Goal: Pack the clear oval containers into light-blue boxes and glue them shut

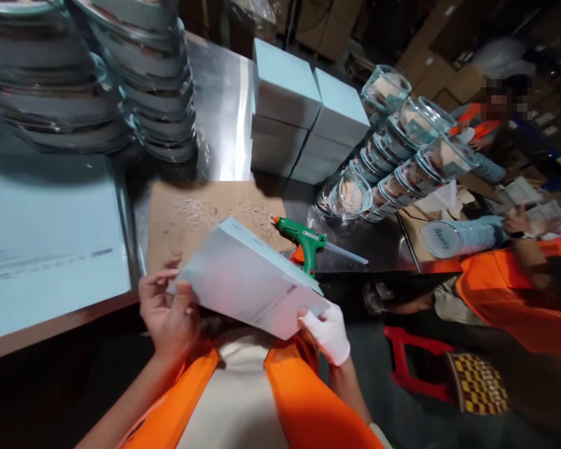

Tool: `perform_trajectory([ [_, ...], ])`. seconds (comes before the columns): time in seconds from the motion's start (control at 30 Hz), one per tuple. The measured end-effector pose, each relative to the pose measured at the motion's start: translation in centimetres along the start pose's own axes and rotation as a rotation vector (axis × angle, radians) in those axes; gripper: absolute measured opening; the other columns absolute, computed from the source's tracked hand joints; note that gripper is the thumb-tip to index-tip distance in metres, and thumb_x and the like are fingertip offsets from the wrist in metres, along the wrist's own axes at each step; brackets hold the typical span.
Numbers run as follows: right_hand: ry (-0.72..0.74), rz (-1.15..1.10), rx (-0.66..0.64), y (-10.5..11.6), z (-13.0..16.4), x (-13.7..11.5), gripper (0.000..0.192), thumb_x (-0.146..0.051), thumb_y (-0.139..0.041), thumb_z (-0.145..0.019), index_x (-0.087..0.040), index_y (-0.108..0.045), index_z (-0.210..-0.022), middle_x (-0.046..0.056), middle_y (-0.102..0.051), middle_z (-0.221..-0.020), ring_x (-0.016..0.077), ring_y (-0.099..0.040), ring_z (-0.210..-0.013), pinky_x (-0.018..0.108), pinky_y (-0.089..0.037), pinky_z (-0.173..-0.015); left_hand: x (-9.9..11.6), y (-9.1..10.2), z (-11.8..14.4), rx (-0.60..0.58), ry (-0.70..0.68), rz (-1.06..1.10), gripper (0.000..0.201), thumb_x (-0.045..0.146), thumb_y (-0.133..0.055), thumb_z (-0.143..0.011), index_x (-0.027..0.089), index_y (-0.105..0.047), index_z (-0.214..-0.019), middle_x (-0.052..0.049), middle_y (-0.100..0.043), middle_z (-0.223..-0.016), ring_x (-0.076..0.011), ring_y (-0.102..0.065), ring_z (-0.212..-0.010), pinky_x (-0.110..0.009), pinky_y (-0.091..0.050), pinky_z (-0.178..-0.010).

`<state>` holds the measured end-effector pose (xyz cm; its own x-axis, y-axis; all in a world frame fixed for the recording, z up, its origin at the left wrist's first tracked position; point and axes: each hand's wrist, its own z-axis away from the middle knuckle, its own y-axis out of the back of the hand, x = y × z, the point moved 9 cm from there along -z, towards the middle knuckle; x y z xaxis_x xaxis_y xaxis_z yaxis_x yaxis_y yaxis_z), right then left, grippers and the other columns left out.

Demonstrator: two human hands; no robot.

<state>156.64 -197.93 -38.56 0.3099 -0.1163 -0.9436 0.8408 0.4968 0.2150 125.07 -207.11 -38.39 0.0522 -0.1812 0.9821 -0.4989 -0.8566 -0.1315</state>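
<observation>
Near the table edge, left hand and gloved right hand pinch a tilted box; it may slip onto the glue gun.

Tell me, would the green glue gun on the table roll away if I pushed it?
Probably not. The glue gun rests on the board with its handle sticking out sideways, which should stop rolling; it would more likely slide or spin. It looks like hard plastic, so likely stiff and fairly light. Its orange tip may be hot.
</observation>
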Motion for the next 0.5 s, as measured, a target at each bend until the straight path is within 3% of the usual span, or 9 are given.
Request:
perform_trajectory([
  [0.07,0.097,0.064,0.047,1.3,0.1,-2.3,0.032,-0.049,-0.075,-0.092,-0.019,-0.075,-0.080,0.005,-0.076,-0.073,0.0182,-0.065,-0.059,0.030,-0.059,-0.060,2.2,-0.3,0.5,-0.059,-0.193,-0.197,0.038,0.057,-0.083,-0.091,0.027,-0.064,-0.104,-0.007,-0.070,-0.127,-0.0351,-0.062,-0.139,-0.055,-0.047,-0.123],
  [0.1,0.169,0.110,-0.010,1.4,-0.2,-3.8,0.030,-0.045,-0.074,-0.092,-0.020,-0.076,-0.077,0.005,-0.078,-0.075,0.0199,-0.070,-0.064,0.032,-0.063,-0.068,3.9,-0.9,0.9,-0.123,-0.342,-0.304,0.042,0.057,-0.088,-0.086,0.027,-0.068,-0.107,-0.008,-0.070,-0.128,-0.0379,-0.059,-0.143,-0.058,-0.043,-0.126],
  [0.2,0.411,0.284,-0.344,0.2,-1.3,-7.7,0.025,-0.040,-0.068,-0.098,-0.025,-0.084,-0.086,0.004,-0.083,-0.090,0.0234,-0.080,-0.096,0.039,-0.063,-0.102,6.7,-4.3,2.8,-0.517,-0.675,-0.590,0.076,0.070,-0.091,-0.076,0.032,-0.067,-0.138,-0.013,-0.069,-0.143,-0.0463,-0.055,-0.147,-0.074,-0.023,-0.133],
  [0.27,0.527,0.386,-0.483,-0.3,-2.7,-9.1,0.028,-0.041,-0.063,-0.104,-0.027,-0.085,-0.093,0.003,-0.083,-0.091,0.0207,-0.081,-0.098,0.035,-0.063,-0.101,6.2,-5.6,3.8,-0.764,-0.742,-0.752,0.075,0.074,-0.078,-0.087,0.032,-0.064,-0.148,-0.018,-0.072,-0.143,-0.0512,-0.059,-0.144,-0.084,-0.004,-0.131],
  [0.33,0.603,0.455,-0.565,-0.7,-4.4,-10.0,0.030,-0.043,-0.064,-0.106,-0.026,-0.085,-0.094,0.002,-0.082,-0.086,0.0170,-0.079,-0.084,0.026,-0.064,-0.083,5.0,-5.3,4.1,-0.865,-0.737,-0.850,0.070,0.071,-0.068,-0.096,0.030,-0.063,-0.152,-0.019,-0.077,-0.136,-0.0530,-0.064,-0.139,-0.087,0.004,-0.128],
  [0.37,0.630,0.475,-0.596,-0.9,-5.2,-10.4,0.033,-0.043,-0.063,-0.108,-0.024,-0.085,-0.093,0.001,-0.081,-0.083,0.0151,-0.077,-0.077,0.023,-0.062,-0.076,4.3,-5.1,4.2,-0.899,-0.716,-0.846,0.076,0.072,-0.068,-0.095,0.029,-0.060,-0.157,-0.019,-0.078,-0.135,-0.0530,-0.066,-0.135,-0.087,-0.003,-0.128],
  [0.43,0.671,0.496,-0.675,-1.6,-6.3,-11.2,0.036,-0.041,-0.060,-0.110,-0.022,-0.085,-0.093,0.000,-0.081,-0.081,0.0127,-0.075,-0.073,0.021,-0.059,-0.073,2.7,-4.6,4.8,-0.978,-0.621,-0.771,0.102,0.078,-0.078,-0.084,0.030,-0.046,-0.169,-0.019,-0.074,-0.146,-0.0520,-0.070,-0.131,-0.081,-0.030,-0.126],
  [0.5,0.677,0.500,-0.781,-2.5,-7.2,-11.9,0.028,-0.037,-0.064,-0.107,-0.023,-0.086,-0.096,-0.002,-0.082,-0.084,0.0120,-0.076,-0.077,0.020,-0.059,-0.075,1.0,-4.4,5.4,-1.049,-0.458,-0.665,0.118,0.074,-0.087,-0.076,0.031,-0.037,-0.174,-0.018,-0.069,-0.154,-0.0474,-0.076,-0.125,-0.062,-0.061,-0.108],
])
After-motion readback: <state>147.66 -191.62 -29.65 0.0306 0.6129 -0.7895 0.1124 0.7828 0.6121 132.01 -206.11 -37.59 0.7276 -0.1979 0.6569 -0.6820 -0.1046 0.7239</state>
